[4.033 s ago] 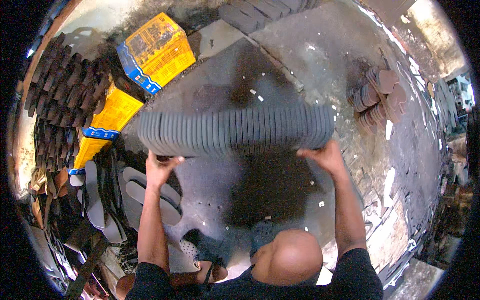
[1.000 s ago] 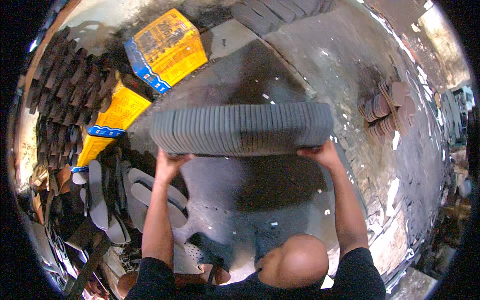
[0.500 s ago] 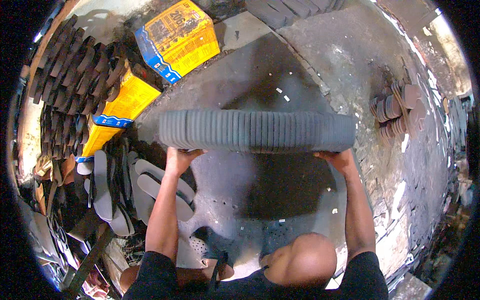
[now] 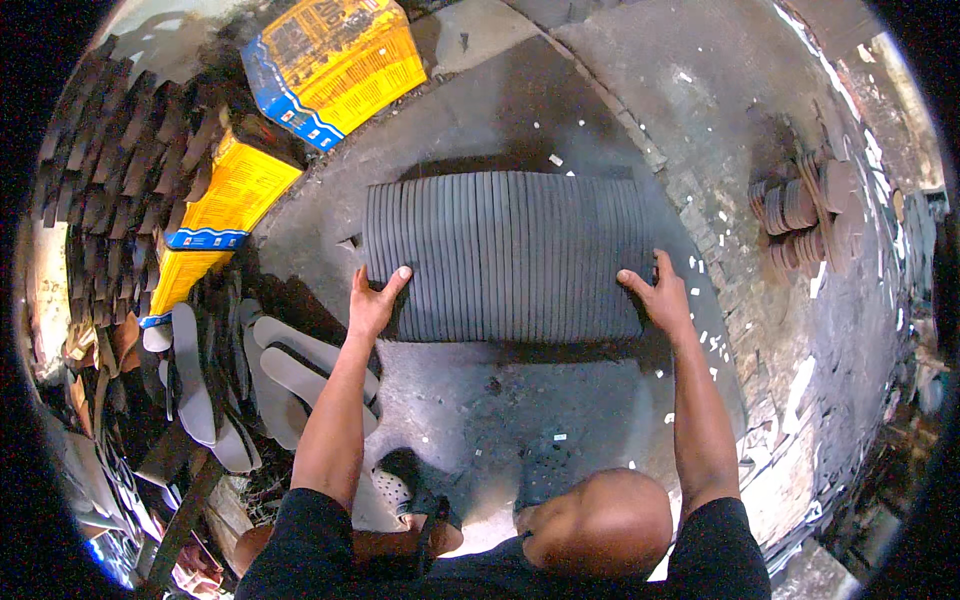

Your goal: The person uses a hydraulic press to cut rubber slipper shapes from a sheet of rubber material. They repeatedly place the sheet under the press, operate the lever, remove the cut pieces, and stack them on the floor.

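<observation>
A long row of dark grey rubber sole blanks (image 4: 505, 255), packed side by side on edge, lies on the concrete floor (image 4: 470, 420) in front of me. My left hand (image 4: 375, 302) presses flat against the row's left end, fingers spread. My right hand (image 4: 660, 295) presses against its right end, so the row is squeezed between both hands. Below, the top of a bald head and black shirt show at the frame's bottom.
Yellow and blue cardboard boxes (image 4: 335, 60) lie at the upper left, another yellow box (image 4: 215, 215) beside them. Loose grey soles (image 4: 290, 365) pile at the left. Brown disc stacks (image 4: 800, 205) stand at the right. Dark soles (image 4: 110, 190) line the far left.
The row was held up edge-on between my hands; it has come down and tipped flat onto the floor, showing its broad ribbed face. My hands still clamp its ends.
</observation>
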The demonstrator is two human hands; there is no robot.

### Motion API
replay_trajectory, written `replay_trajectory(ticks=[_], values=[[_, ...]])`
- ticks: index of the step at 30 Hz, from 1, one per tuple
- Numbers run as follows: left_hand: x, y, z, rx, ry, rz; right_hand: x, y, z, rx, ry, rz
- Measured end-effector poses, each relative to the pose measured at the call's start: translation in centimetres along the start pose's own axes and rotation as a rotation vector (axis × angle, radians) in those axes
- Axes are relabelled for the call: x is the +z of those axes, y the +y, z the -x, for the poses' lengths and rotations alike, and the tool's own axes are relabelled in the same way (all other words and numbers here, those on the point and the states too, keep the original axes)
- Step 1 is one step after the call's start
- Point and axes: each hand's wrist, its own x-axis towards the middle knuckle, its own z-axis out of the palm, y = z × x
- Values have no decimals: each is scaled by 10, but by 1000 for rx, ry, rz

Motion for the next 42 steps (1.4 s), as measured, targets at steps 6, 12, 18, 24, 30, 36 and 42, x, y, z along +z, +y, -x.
replay_trajectory(ticks=[6,12,18,24,30,36,42], values=[[10,19,6,-63,-37,73,43,10,14,2,238,-45],[1,37,22,-93,-51,141,35,26,28,-10,254,40],[9,47,31,79,17,-72,39,24,29,-3,203,29],[16,57,44,176,183,-396,37,19,23,-66,230,65],[61,114,88,-59,51,-613,38,24,20,-44,223,106],[78,117,85,-139,57,-647,36,17,20,-39,219,70],[76,123,85,-196,32,-683,37,15,21,-38,197,79]])
